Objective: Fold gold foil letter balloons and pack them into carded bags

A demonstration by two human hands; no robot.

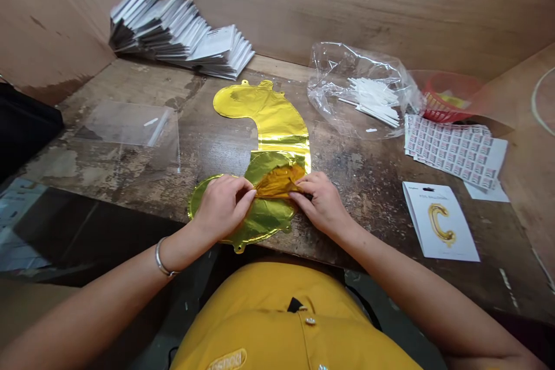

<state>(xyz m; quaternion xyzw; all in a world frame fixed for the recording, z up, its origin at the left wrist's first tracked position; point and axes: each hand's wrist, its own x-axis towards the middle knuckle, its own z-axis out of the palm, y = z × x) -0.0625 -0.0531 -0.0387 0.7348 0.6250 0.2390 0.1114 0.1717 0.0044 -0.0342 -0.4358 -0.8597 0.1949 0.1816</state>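
A flat gold foil balloon [284, 118], curved like a letter C, lies on the worn wooden table, its lower end near the table's front edge. Across its lower part the foil is folded and crumpled, with an orange-looking patch between my hands. My left hand [223, 202], with a silver bangle at the wrist, pinches the left side of this fold. On the right side of the same fold, my right hand [323, 201] grips with thumb and fingers. The foil right under the fingertips is hidden.
Packets [173, 26] are stacked at the back left. A clear bag [323, 84] of white sticks [375, 98] lies back right, beside a red basket [437, 105]. Sticker sheets [455, 150] and a balloon card [441, 243] lie right; clear sleeves [117, 121] lie left.
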